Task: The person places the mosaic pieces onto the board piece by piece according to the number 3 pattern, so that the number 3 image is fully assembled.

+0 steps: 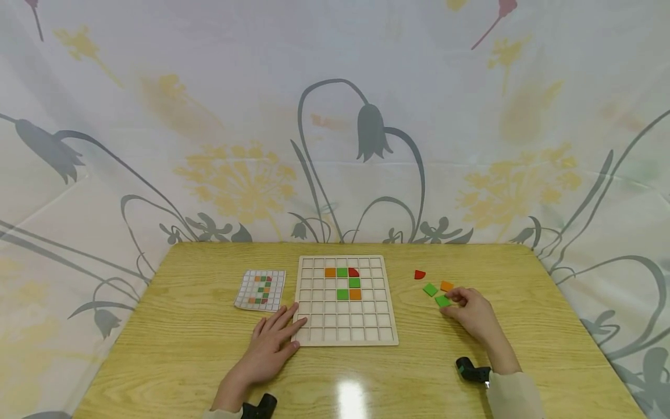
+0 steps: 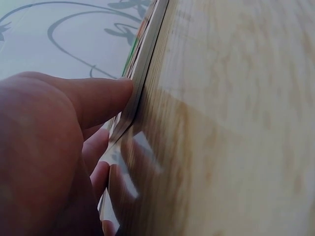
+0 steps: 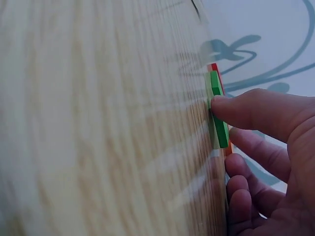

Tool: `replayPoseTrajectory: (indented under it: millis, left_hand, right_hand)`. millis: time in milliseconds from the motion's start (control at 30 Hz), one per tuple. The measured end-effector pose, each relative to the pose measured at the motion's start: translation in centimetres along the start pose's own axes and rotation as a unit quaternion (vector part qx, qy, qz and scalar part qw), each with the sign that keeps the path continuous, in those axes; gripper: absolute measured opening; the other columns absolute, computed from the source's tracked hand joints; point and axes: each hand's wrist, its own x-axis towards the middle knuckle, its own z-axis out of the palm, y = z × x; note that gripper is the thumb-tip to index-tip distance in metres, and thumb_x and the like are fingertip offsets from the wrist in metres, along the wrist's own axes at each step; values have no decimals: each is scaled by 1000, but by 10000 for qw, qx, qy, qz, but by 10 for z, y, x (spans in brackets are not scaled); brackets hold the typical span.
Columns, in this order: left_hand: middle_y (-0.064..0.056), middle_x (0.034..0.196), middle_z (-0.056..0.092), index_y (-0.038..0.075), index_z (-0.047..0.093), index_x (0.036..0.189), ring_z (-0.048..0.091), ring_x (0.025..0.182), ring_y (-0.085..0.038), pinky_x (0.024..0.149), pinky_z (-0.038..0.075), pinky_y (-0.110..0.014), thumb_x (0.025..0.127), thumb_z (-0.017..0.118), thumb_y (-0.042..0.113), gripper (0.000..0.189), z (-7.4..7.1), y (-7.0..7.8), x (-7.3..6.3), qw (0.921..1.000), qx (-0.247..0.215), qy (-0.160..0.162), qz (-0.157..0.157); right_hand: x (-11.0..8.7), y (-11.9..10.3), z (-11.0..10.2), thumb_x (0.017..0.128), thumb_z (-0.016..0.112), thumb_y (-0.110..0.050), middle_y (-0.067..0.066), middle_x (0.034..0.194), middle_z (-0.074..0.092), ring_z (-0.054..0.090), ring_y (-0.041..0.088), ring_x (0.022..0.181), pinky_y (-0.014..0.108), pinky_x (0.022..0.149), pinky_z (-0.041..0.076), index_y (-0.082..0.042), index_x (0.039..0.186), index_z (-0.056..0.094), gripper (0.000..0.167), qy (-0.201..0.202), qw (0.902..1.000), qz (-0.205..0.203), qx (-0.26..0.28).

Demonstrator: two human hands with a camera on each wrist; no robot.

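A pale gridded board (image 1: 319, 320) lies on the table, with several green, orange and red tiles in its upper cells. My left hand (image 1: 268, 351) rests at its lower left edge with fingers spread; in the left wrist view the thumb (image 2: 106, 96) touches the board's side. Over on the right, my right hand (image 1: 473, 314) pinches a green square tile (image 1: 442, 301) between thumb and index finger at the tabletop. The right wrist view shows the thumb on the edge of this green tile (image 3: 221, 129). Its other fingers are curled loosely.
Beside the right hand lie another green square tile (image 1: 430, 289), an orange tile (image 1: 447, 286) and a red quarter-round tile (image 1: 420, 274). A printed pattern card (image 1: 246, 295) with coloured cells lies left of the board. Patterned cloth (image 1: 335, 192) hangs behind the wooden table (image 1: 209, 267).
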Motion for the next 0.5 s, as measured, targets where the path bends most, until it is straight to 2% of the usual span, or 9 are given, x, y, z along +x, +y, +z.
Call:
replayPoseTrajectory:
  millis: [200,500]
  left_hand:
    - [-5,165,20,13,51,148,12,150,-35,111,1,-69,103,56,20,46,0,0,0,10000,-11,6,1]
    - [-5,165,20,14,51,148,12,151,-34,111,2,-69,103,56,20,46,1,-2,0,10000,29,-2,14]
  right_hand:
    - [0,-2,0,86,77,-14,9,100,60,52,23,86,38,74,44,4,116,69,36,-100,9999,-17,74]
    - [1,-3,1,85,78,-15,7,95,61,52,21,81,37,72,44,3,112,69,33,-51,9999,-4,118]
